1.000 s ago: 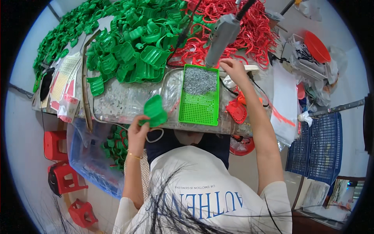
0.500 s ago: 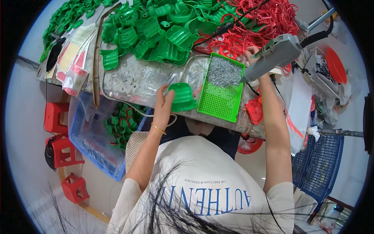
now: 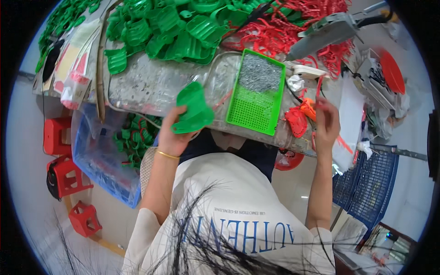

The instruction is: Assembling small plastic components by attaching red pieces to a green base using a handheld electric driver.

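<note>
My left hand (image 3: 175, 133) grips a green plastic scoop-shaped piece (image 3: 194, 109) by its near left side, tilted above the table's front edge. Over the right side of the table, my right hand (image 3: 327, 123) pinches a thin red plastic strip (image 3: 319, 86) that stands up from its fingertips. Between the hands lies a bright green perforated tray (image 3: 251, 118), its far half filled with small silvery screws (image 3: 260, 73). Just left of my right hand are a red plastic piece (image 3: 297, 122) and an orange object (image 3: 308, 109), whose kind I cannot make out.
Green scoop pieces (image 3: 165, 23) heap at the back beside tangled red strips (image 3: 275, 34). A grey electric screwdriver (image 3: 321, 36) hangs over the tray's far right. Left of me, a blue crate (image 3: 103, 172) lined with plastic holds green and red pieces. Red stools (image 3: 85, 219) stand on the floor.
My left hand has raised and tilted the green scoop piece, drawing it leftward. My right hand has come back from the red heap behind the screwdriver, towards me, with a red strip.
</note>
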### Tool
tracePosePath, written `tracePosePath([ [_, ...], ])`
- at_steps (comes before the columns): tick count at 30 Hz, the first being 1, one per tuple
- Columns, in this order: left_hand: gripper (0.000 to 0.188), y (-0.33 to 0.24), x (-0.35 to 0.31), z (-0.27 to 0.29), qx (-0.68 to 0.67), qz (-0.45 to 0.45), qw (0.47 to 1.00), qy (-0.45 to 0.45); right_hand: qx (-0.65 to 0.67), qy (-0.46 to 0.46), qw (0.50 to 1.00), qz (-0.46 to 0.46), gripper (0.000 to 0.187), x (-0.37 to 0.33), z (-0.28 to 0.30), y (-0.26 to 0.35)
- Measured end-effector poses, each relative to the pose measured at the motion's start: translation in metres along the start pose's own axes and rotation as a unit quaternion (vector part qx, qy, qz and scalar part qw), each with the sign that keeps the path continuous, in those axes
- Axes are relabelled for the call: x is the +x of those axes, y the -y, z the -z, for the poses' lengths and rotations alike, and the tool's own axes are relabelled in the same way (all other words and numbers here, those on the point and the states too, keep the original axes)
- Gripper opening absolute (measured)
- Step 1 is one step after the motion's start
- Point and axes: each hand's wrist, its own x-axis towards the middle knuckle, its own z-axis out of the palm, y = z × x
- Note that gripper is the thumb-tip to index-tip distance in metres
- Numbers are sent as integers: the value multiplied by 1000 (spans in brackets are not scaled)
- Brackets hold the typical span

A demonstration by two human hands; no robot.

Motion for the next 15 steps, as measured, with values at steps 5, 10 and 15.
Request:
tracePosePath([
  [5,45,35,2,-35,47,71,990,114,-42,222,962,152,18,-31,-8,46],
  [10,42,55,9,-36,186,25,972,140,-46,267,931,246,21,-13,-30,65],
  [15,43,58,8,-42,124,99,978,137,-58,378,882,277,18,-3,-48,68],
])
